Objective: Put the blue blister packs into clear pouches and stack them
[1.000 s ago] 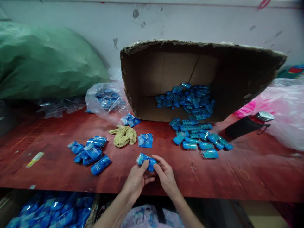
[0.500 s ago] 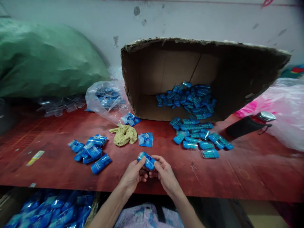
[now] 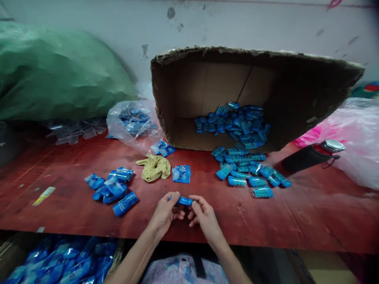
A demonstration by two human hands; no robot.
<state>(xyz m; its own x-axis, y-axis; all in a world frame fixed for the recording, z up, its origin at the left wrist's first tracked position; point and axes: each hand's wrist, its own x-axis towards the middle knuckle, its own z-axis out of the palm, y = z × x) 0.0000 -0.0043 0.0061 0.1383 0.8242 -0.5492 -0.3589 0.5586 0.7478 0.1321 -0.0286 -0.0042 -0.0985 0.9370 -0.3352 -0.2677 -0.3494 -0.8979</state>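
A small blue packet is held between my two hands above the red table's front part. My left hand pinches its left end between thumb and forefinger. At its right end, the thumb and forefinger of my right hand grip it. Behind the packet lie a flat blue sachet and a crumpled yellow cloth. A pile of blue wrapped packets sits to the left. Several clear-and-blue cylinders lie to the right, before the carton.
A large open carton on its side holds many blue cylinders. A black bottle lies at the right. Plastic bags and a green sack are at the back left. Below the table edge, a box holds blue packets.
The blue packet between my hands has been turned so that a narrower side shows. My left thumb and fingers have shifted slightly left and up around its end.
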